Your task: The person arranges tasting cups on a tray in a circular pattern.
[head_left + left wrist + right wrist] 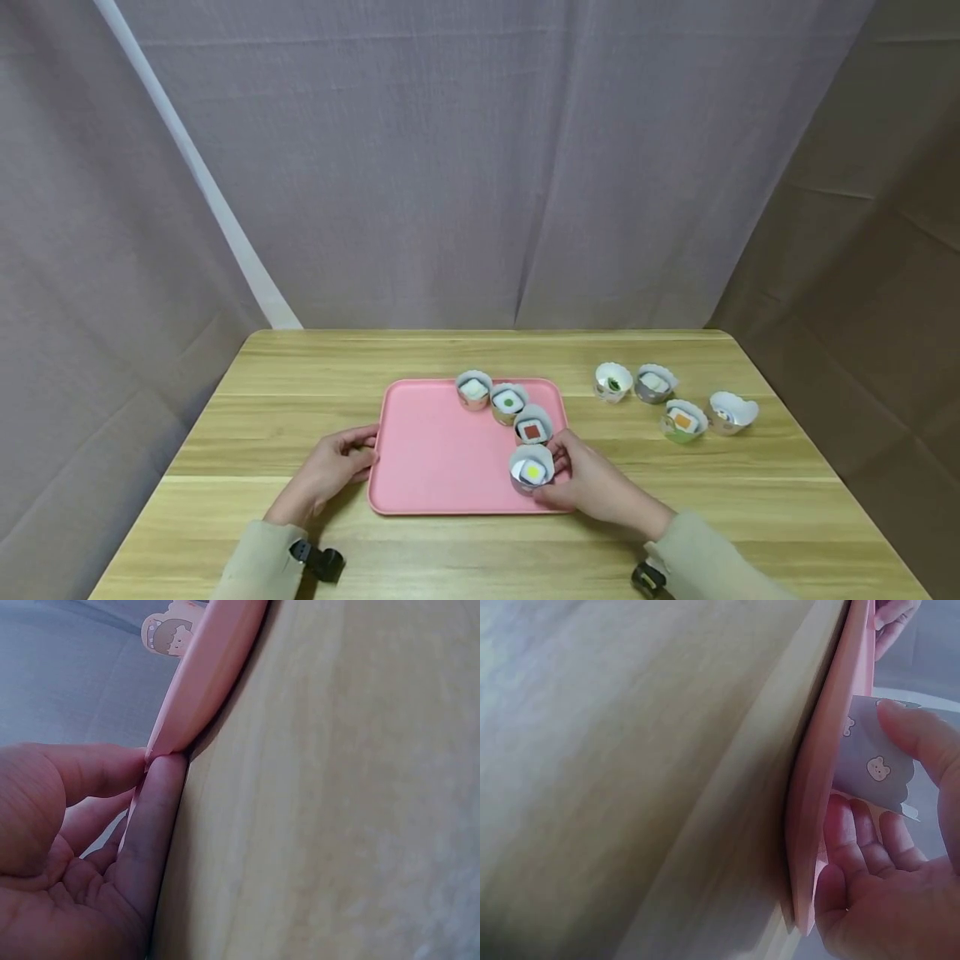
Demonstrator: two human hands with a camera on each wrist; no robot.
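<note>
While the left hand [336, 465] pinched the pink tray [438, 467] by its left rim, three paper cups [509, 415] curved across its right part; the right hand [592, 485], hiding the near corner, clasped a grey cup [532, 456]; farther right, four cups [651, 396] stood on the desk [315, 400], the last one's contents unclear.

Clock centred on pink tray [435, 454], head view. Bare tray floor: 7 to 11. Obstacles: row of four cups [512, 400], 12 to nearly 4; right hand [592, 483] beyond, left hand [333, 467] at 9. Table cups [681, 418], 2 to 3, narrow lane between.
</note>
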